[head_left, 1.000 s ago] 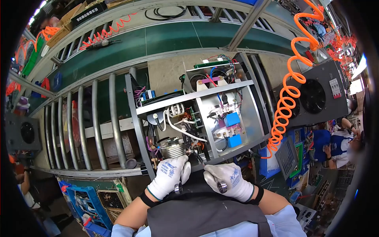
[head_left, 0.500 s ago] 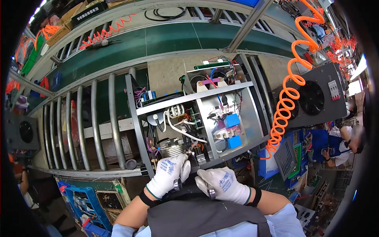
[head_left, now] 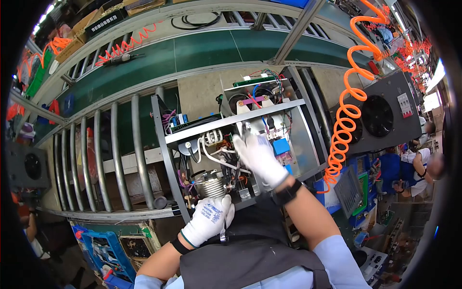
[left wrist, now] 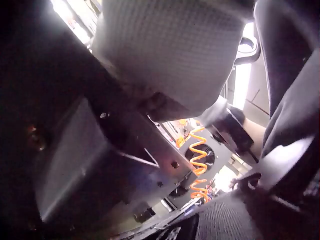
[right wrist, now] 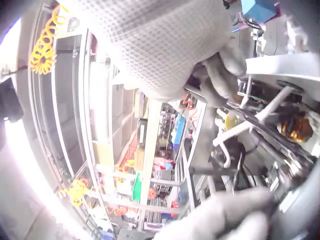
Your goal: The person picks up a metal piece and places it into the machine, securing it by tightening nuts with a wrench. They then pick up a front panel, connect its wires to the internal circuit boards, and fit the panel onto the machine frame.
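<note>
White-gloved left hand (head_left: 208, 217), lower centre, fingers gripping a ring-ended tool (head_left: 223, 236); right hand (head_left: 261, 160), fingers curled round a second tool (head_left: 246, 128), over the open chassis (head_left: 202, 129), mid-frame. Hazard: a slip could snag the white cable (head_left: 206, 150).

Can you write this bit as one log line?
left hand: beside coil | right hand: over open case | both grips: unclear

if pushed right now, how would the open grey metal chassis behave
The open grey metal chassis should be rigid, being straight-edged metal, and likely feels heavy, holding a ribbed silver coil and a square blue block.
</note>
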Demonstrator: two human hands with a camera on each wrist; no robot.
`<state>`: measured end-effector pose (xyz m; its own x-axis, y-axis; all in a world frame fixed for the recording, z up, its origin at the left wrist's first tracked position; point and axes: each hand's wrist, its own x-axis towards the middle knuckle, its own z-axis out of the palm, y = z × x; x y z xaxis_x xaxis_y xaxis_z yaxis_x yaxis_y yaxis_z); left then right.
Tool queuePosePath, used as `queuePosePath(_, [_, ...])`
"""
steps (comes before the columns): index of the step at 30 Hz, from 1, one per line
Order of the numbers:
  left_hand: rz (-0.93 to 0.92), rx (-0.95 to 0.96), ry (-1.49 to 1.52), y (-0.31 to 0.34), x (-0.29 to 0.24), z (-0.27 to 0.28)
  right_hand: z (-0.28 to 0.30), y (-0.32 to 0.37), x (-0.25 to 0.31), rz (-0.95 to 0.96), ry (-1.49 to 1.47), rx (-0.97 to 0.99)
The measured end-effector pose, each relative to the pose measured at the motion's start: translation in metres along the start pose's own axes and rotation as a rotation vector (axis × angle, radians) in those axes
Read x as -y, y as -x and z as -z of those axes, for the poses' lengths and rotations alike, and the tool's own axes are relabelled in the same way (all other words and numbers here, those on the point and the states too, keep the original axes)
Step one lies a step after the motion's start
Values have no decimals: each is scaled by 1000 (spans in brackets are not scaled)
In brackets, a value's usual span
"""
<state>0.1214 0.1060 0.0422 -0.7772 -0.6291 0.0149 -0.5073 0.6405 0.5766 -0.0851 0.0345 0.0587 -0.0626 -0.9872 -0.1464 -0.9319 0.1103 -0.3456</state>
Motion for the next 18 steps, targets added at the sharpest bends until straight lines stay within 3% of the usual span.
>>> queuePosePath(1, [0, 40, 0, 1, 1, 0, 4, -19, 3, -245, -224, 151])
queuePosePath(5, [-14, -11, 6, 2, 2, -3, -4, -24, 0, -133, -128, 104])
queuePosePath(8, [-23, -130, 27, 4, 1, -8, 18, -4, -3, -154, -178, -129])
queuePosePath(9, [-16, -131, 29, 5, 1, -9, 47, 18, 6, -30, -271, -108])
queuePosePath(10, [4, -97, 28, 4, 1, -8, 35, 40, -12, 404, 243, -423])
queuePosePath(11, [20, -63, 27, 3, 1, -8, 50, 64, -4, 470, 376, -384])
queuePosePath(12, [14, -66, 30, 2, 1, -7, 47, 76, -5, 594, 308, -578])
queuePosePath(13, [-3, -97, 52, 1, 2, -6, 45, 91, -8, 527, -25, -299])
queuePosePath(14, [-17, -129, 74, 1, 2, -5, 44, 104, 1, 299, -486, -224])
queuePosePath(15, [-16, -129, 75, 1, 2, -5, 51, 115, 7, 248, -404, -103])
queuePosePath(18, [1, -107, 76, 3, 4, -7, 31, 133, 7, 261, -403, -152])
